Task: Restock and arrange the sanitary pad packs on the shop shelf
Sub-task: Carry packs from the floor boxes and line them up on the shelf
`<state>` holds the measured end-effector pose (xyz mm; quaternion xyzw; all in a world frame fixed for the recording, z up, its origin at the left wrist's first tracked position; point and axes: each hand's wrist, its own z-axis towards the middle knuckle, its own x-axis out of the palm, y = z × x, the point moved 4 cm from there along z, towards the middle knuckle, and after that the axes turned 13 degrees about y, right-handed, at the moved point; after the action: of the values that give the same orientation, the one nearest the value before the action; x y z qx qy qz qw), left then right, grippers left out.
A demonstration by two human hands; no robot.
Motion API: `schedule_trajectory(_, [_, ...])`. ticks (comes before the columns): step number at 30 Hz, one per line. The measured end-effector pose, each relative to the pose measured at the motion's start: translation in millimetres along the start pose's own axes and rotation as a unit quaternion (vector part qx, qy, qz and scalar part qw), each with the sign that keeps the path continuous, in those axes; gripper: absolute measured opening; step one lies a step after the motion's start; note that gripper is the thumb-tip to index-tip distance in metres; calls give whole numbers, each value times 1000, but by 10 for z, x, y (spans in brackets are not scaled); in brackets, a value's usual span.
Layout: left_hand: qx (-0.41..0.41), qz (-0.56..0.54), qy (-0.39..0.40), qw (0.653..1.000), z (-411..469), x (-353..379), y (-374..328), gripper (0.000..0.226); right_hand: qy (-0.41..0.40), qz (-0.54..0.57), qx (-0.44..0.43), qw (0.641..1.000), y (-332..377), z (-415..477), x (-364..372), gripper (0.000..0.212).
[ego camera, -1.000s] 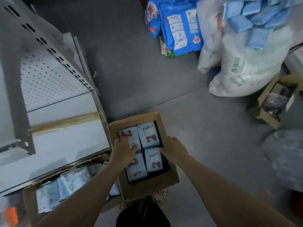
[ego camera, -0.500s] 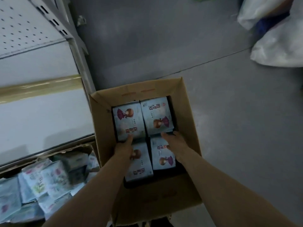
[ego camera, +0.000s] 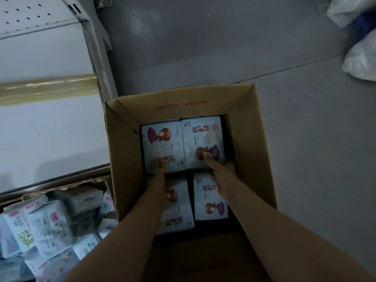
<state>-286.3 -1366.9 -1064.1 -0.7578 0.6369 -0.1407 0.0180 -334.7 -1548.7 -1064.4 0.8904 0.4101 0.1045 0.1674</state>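
Grey floor (ego camera: 305,139) is seen beneath a cardboard box (ego camera: 250,139) beside the shelf (ego camera: 50,139). Of four pad packs (ego camera: 211,200) inside, the far-left pack (ego camera: 160,145) is pinched at its near edge by the left hand (ego camera: 159,182), the far-right pack (ego camera: 203,137) by the right hand (ego camera: 222,178), thumbs on top, other fingers hidden.

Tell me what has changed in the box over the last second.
Both hands slid forward, deeper into the cardboard box: the left hand now pinches the near edge of the far-left pack, the right hand that of the far-right pack, thumbs on top. The near-left pack and near-right pack lie where they were; nothing is lifted. The box remains beside the shelf.
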Motion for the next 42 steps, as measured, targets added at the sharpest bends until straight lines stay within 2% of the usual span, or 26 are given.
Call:
schedule_trajectory(1, [11, -10, 7, 1000, 3, -5, -3, 61, -19, 8, -5, 1000, -63, 80, -43, 144])
schedule_trajectory(4, [36, -27, 21, 999, -38, 32, -43, 73, -31, 46, -23, 998, -28, 76, -28, 126])
schedule_trajectory(6, [33, -26, 28, 999, -39, 69, -57, 96, -16, 106, -22, 994, 75, -62, 54, 105])
schedule_trajectory(7, [33, -27, 29, 999, -33, 82, -67, 98, -6, 141, -20, 990, 95, -95, 67, 90])
schedule_trajectory(8, [40, -27, 27, 998, -26, 90, -81, 90, 3, 166, -17, 986, 100, -110, 72, 76])
schedule_trajectory(10, [47, -43, 8, 998, -2, 95, -81, 74, 15, 188, -14, 982, 71, -108, 57, 65])
schedule_trajectory(12, [42, -53, -10, 998, 40, 98, -59, 79, 22, 191, -16, 981, 35, -89, 54, 66])
schedule_trajectory(17, [-4, -53, -3, 999, 21, 123, 8, 108, 28, 162, -11, 986, -33, -32, 57, 68])
schedule_trajectory(18, [-10, -57, 5, 998, 4, 131, 9, 110, 26, 162, -19, 986, -37, -11, 76, 75])
schedule_trajectory(21, [13, -99, 3, 995, -30, 155, -24, 85, 26, 189, -18, 981, -19, -11, 182, 107])
schedule_trajectory(22, [31, -124, 2, 992, -41, 179, -49, 75, 30, 193, -17, 981, -3, -26, 224, 105])
schedule_trajectory(24, [55, -167, 1, 984, -97, 250, -94, 64, 37, 202, -4, 979, 10, -46, 268, 85])
schedule_trajectory(26, [56, -202, -9, 978, -176, 306, -112, 67, 32, 204, 16, 978, 9, -88, 272, 72])
schedule_trajectory(30, [34, -220, -21, 975, -431, 397, -111, 66, 6, 223, 37, 974, 13, -277, 276, 59])
schedule_trajectory(37, [-12, -218, -50, 975, -1132, 387, 7, 69, -14, 211, 71, 975, 102, -1031, 239, 67])
schedule_trajectory(42, [-30, -179, -38, 983, -1854, 486, -127, 41, -13, 219, 55, 974, 268, -1804, 164, 56])
